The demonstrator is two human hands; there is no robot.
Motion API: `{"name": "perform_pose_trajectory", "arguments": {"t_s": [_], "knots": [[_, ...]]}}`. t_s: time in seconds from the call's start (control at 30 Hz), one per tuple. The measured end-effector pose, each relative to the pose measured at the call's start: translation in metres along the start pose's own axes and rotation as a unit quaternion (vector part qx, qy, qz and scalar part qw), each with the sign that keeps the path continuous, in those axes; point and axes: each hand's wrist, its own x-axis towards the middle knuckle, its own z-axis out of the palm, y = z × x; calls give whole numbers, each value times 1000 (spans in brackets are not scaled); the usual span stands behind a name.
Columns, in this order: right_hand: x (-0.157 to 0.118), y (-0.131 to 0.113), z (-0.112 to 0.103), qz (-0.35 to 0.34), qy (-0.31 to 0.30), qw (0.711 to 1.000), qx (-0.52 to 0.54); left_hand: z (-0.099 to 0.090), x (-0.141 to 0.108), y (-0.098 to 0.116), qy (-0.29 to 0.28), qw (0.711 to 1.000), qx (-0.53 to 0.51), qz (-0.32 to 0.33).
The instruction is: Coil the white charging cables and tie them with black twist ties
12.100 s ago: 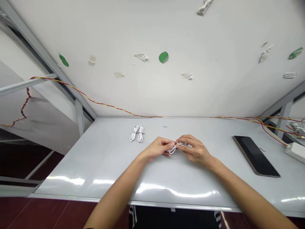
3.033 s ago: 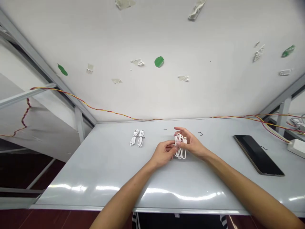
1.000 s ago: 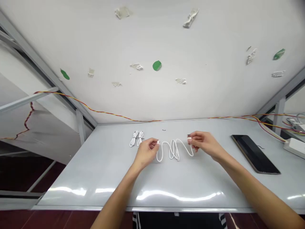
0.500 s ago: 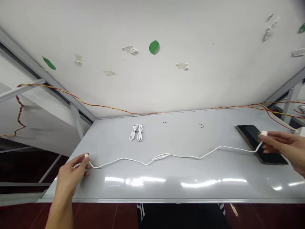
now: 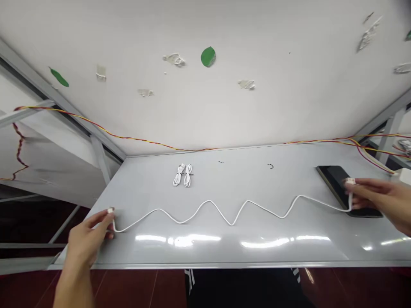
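A white charging cable (image 5: 210,201) runs in a zigzag across the grey tabletop (image 5: 154,192). At the left, my left hand (image 5: 88,235) pinches one white plug end of it. My right hand (image 5: 379,199) pinches the other white end over a dark smartphone (image 5: 334,177), which its fingers partly cover. Behind the cable lie two small coiled white cables (image 5: 183,175), side by side, each bound round its middle with a dark tie.
Two short black tie pieces (image 5: 270,166) lie near the back. Red and yellow twisted wires (image 5: 141,140) run along the white wall (image 5: 205,107). A white box (image 5: 403,176) stands at the far right. Metal frame bars (image 5: 101,158) flank the left side.
The small loop in the middle of the cable has opened out, and the cable now forms wider zigzags. My left hand has shifted slightly left. Both hands keep hold of the ends.
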Motion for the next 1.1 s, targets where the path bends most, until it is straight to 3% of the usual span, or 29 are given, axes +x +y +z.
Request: {"name": "perform_pose_trajectory", "arguments": {"t_s": [0.03,0.1,0.17,0.33,0.47,0.67,0.8,0.87,1.0,1.1], "knots": [[-9,-7,11,32,-71,997,19,4,-8,8,-41,999,4,6],[-27,-22,35,63,-153,986,35,17,-26,27,-107,994,28,13],[-44,-36,60,58,-239,968,53,35,-45,45,-183,981,45,36],[-76,-66,115,29,-380,922,67,92,-94,74,-350,932,43,82],[-94,-89,158,4,-444,893,77,141,-127,88,-435,890,28,133],[-95,-113,215,-41,-466,877,113,204,-155,117,-497,833,-1,242],[-80,-117,228,-47,-426,883,190,232,-151,128,-439,850,-44,288],[-74,-115,229,-64,-395,887,232,241,-147,128,-452,849,-99,254],[-74,-110,229,-121,-336,898,256,245,-148,126,-542,804,-192,153],[-80,-110,228,-141,-322,896,270,237,-157,127,-548,789,-190,202]]}}
